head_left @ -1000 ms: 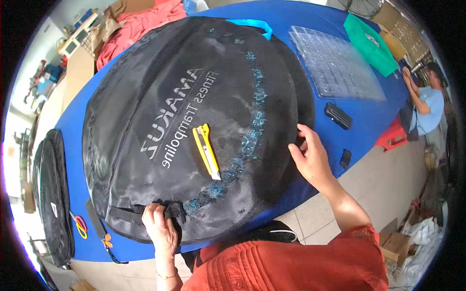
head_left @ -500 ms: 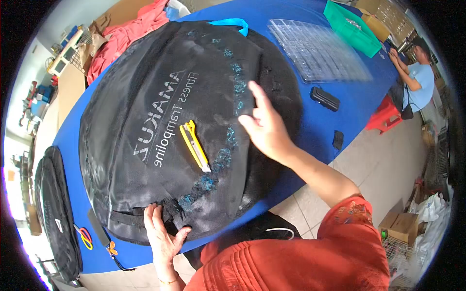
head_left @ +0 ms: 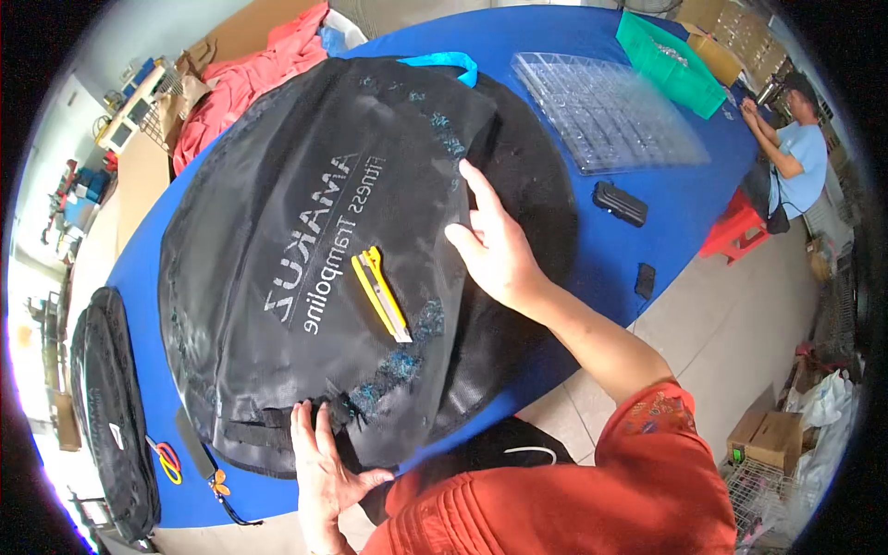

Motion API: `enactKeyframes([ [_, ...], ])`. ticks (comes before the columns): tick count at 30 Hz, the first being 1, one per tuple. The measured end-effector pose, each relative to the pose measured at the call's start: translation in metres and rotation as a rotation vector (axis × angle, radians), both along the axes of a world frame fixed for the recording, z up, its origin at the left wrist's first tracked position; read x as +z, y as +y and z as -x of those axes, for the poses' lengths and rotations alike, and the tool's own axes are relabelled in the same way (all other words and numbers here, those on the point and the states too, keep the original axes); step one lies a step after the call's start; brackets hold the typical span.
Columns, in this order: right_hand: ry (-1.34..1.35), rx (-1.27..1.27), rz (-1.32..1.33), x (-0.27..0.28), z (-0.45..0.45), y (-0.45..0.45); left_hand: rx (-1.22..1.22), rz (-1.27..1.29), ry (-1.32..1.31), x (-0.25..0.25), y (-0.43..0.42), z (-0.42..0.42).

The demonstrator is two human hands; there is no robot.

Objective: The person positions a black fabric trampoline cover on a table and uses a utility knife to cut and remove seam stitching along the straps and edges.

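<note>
Across the middle of the blue-covered table [head_left: 601,268] lies a round black bag [head_left: 412,231] printed "Fitness Trampoline". Its upper layer's right edge is raised, but most of that layer lies flat, so the lifting looks only partly done. The right hand [head_left: 499,254], thumb and fingers parted, is at that edge; whether it grips cannot be told. The left hand [head_left: 326,476] is spread, fingertips on a bunched strap [head_left: 264,421]. A yellow utility knife [head_left: 379,294], blade out, lies atop, not put away; scissors [head_left: 168,462] lie beyond the left rim.
</note>
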State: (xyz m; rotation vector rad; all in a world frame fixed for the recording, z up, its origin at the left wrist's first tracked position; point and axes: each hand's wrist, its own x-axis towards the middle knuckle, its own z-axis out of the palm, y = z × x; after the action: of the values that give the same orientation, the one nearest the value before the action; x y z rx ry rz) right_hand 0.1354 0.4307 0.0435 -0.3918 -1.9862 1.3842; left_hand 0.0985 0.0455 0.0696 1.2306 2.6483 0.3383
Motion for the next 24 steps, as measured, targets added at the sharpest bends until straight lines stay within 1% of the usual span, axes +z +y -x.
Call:
enactKeyframes([
  [1,0.005,-0.001,-0.006,0.01,-0.005,-0.004,-0.014,0.046,0.038,0.0,0.002,-0.003],
  [3,0.026,0.022,0.001,0.019,-0.005,-0.01,-0.019,0.044,0.038,-0.001,0.001,-0.003],
  [4,-0.012,0.003,-0.089,0.036,-0.007,-0.018,-0.019,0.044,0.034,0.0,0.001,-0.002],
  [5,0.088,0.075,-0.024,0.027,0.005,-0.019,-0.025,0.047,0.036,0.0,0.002,-0.002],
  [6,0.07,0.06,-0.133,0.047,0.005,-0.025,-0.034,0.053,0.03,0.002,0.002,-0.002],
  [8,0.059,0.056,-0.096,0.069,0.012,-0.031,-0.047,0.047,0.035,0.002,-0.004,-0.001],
  [9,0.082,0.04,-0.001,0.062,0.015,-0.026,-0.059,0.026,0.036,-0.002,-0.004,0.001],
  [10,0.192,-0.05,-0.099,0.064,0.017,-0.02,-0.02,0.014,0.045,-0.002,0.0,-0.002],
  [11,0.009,-0.102,-0.085,0.071,0.006,-0.013,-0.006,0.023,0.048,-0.004,0.001,-0.003],
  [12,0.011,-0.132,-0.158,0.073,0.002,-0.007,0.003,0.029,0.048,-0.006,0.001,-0.004],
  [14,0.183,-0.211,-0.332,0.063,0.001,0.005,-0.046,-0.071,0.0,-0.006,-0.005,-0.004],
  [15,0.128,-0.245,-0.314,0.068,-0.008,0.003,-0.038,-0.107,-0.045,-0.002,-0.004,-0.007],
  [16,0.092,-0.222,-0.233,0.07,-0.016,0.004,-0.044,-0.104,-0.076,0.005,-0.003,-0.009],
  [17,0.004,-0.25,-0.251,0.072,-0.023,0.007,-0.054,-0.091,-0.08,0.005,-0.003,-0.009],
  [18,0.074,-0.221,-0.18,0.056,-0.023,0.016,-0.067,-0.074,-0.08,0.006,-0.003,-0.008],
  [20,-0.105,-0.314,-0.289,0.039,-0.03,0.026,-0.051,-0.005,0.014,0.003,0.007,-0.009],
  [22,-0.17,-0.344,-0.453,-0.009,-0.037,0.05,-0.026,0.035,0.081,0.0,0.019,-0.012],
  [23,-0.215,-0.352,-0.427,-0.014,-0.044,0.051,-0.004,0.016,0.062,-0.002,0.021,-0.008],
  [24,-0.331,-0.309,-0.265,-0.008,-0.055,0.043,0.022,-0.005,0.064,-0.005,0.015,-0.009],
])
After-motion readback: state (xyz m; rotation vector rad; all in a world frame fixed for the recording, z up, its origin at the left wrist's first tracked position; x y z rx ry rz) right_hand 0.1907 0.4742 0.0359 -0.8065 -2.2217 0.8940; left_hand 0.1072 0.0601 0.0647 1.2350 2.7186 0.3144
